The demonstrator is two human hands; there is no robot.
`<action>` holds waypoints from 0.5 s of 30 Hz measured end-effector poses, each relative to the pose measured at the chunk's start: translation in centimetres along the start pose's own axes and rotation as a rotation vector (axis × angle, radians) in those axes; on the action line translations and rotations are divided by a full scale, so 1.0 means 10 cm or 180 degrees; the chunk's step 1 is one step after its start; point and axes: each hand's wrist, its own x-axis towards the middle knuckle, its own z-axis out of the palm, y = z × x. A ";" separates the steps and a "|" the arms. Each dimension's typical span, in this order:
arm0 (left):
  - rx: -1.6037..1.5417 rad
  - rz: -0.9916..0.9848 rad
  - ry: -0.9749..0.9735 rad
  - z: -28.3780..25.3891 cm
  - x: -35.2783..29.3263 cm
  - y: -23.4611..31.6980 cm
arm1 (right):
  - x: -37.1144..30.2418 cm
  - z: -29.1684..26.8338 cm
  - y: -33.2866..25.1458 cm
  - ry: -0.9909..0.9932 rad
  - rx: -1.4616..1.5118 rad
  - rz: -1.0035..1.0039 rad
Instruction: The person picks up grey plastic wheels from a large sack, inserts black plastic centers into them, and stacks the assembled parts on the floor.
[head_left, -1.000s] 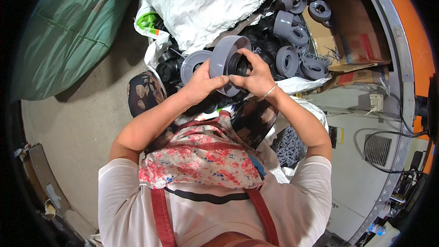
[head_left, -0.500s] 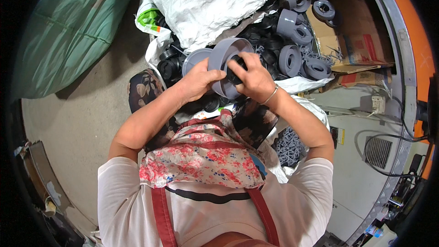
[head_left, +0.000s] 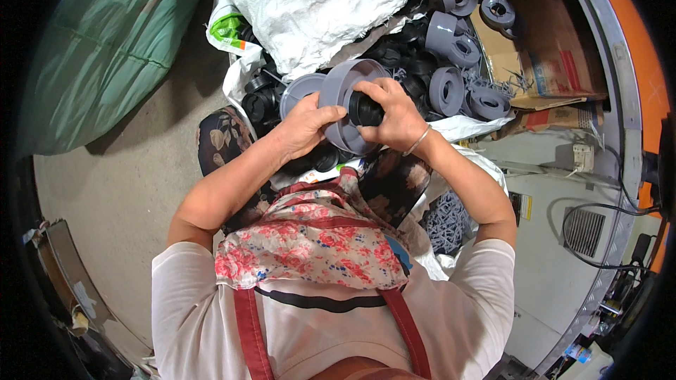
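Note:
I hold a large grey plastic pipe fitting in front of my chest, its wide mouth turned up and away. My left hand grips its lower left side. My right hand wraps around its right side and presses a black ring-shaped part into or against the fitting. A thin bracelet sits on my right wrist. A second grey round piece shows just behind my left hand.
A pile of grey fittings and black rings lies ahead, partly under a white woven sack. A green sack sits at left, cardboard at right, a white machine housing with vent and cables at lower right.
My hands have shifted slightly on the grey fitting, and my right hand has turned over the black ring. The fitting stays at the same place.

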 end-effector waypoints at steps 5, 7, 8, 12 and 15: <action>0.0069 0.0019 -0.0072 -0.06 -0.01 -0.04 | -0.06 0.14 0.03 0.0443 -0.0133 -0.0339; 0.0078 -0.0279 -0.0280 -0.18 0.01 0.00 | -0.08 0.10 0.03 0.0141 -0.0244 -0.0627; -0.0142 -0.0337 -0.0354 -0.20 0.00 0.02 | -0.08 0.08 0.04 -0.0048 -0.0375 -0.0883; -0.0066 -0.0278 -0.0209 -0.16 -0.05 0.04 | -0.06 0.06 -0.02 -0.0010 -0.0320 -0.0725; 0.0013 0.0252 0.0021 0.01 -0.06 -0.03 | -0.02 0.17 -0.02 0.0895 0.0417 0.0185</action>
